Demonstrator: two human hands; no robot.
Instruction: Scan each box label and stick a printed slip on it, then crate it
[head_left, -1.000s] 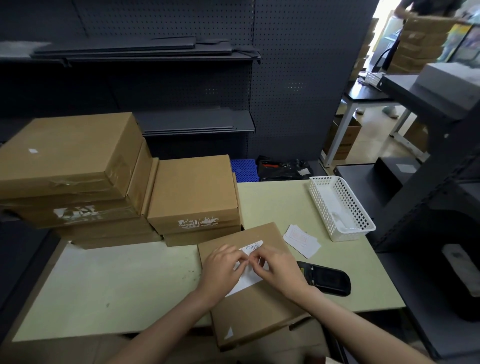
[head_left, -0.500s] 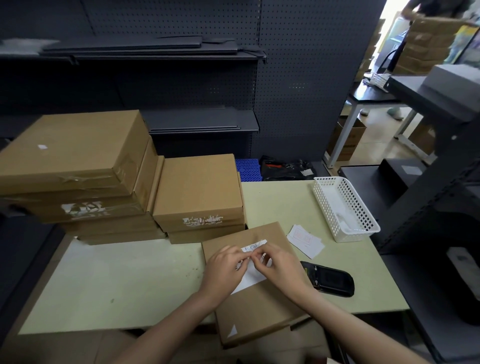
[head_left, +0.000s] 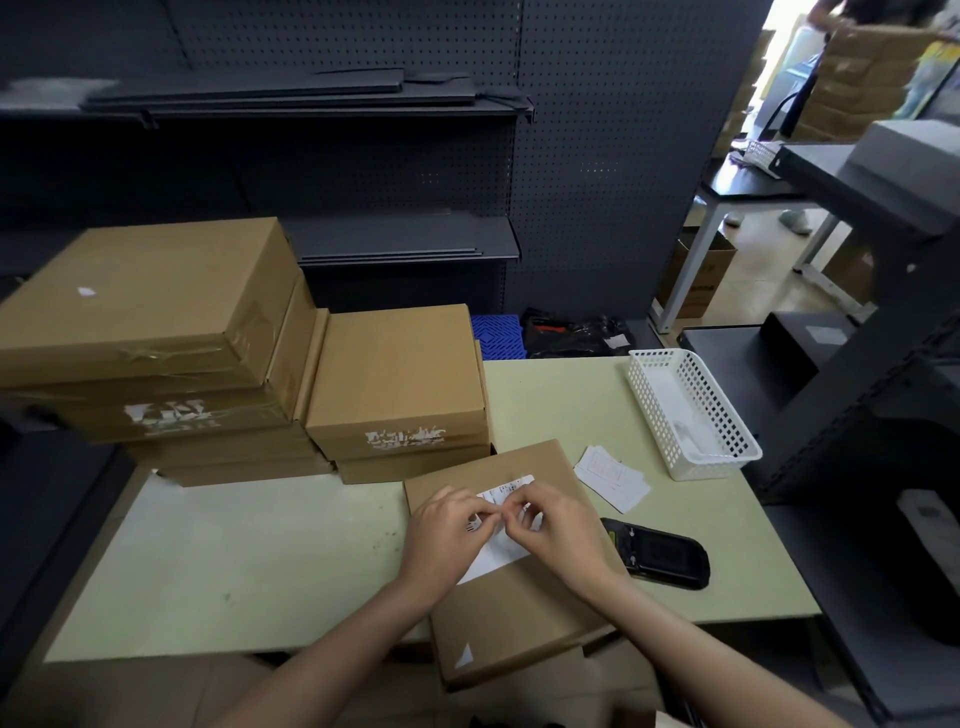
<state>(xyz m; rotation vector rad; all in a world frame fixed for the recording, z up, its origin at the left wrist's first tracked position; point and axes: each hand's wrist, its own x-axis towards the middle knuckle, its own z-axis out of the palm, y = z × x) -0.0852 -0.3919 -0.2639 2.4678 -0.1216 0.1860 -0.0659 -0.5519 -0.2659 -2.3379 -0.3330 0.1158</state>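
**Q:** Where was the box, and what did you have hold of?

**A:** The flat box lay at six o'clock on the table, its near end hanging over the table's front edge, its long axis running from five o'clock up towards eleven. Your left hand and right hand met over its far half, fingertips closed together on a small white slip. A larger white label sat on the lid directly beneath your hands. Whether the slip was already stuck down or only pinched, the view could not show.

**Q:** Which way did the slip lie from your grip?

**A:** It ran out from between your fingertips towards one o'clock, its free end past your knuckles. Both hands were equally near; your right hand covered the side closer to the scanner, which lay on the table at three o'clock, just beside the box.

**Q:** And the containers?

**A:** A white basket stood at two o'clock, holding what looked like a loose sheet or two; the contents were too faint to name. Spare slips lay between it and the box. Stacked boxes filled ten o'clock. No crate for finished boxes was plainly in view.
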